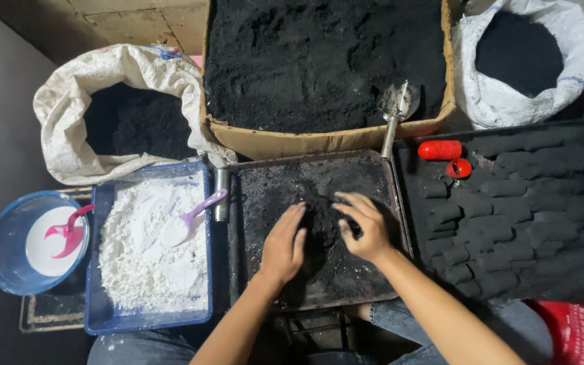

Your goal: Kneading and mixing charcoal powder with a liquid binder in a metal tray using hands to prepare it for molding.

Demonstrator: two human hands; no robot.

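Note:
A dark metal tray (251,284) lies in front of me with a small heap of black powder (320,216) at its middle. My left hand (282,247) rests palm down on the left side of the heap, fingers together. On the heap's right side my right hand (363,226) curls its fingers around a pinch of the black powder. Both hands are smeared with black dust.
A blue tub of white powder (150,250) with a purple scoop (201,209) stands left of the tray, and a blue bowl (35,243) with a pink spoon beyond it. A cardboard box of black powder (319,64) holds a metal scoop (395,111). Two white sacks (123,108), a red mould (441,150) and rows of black blocks (515,216) surround.

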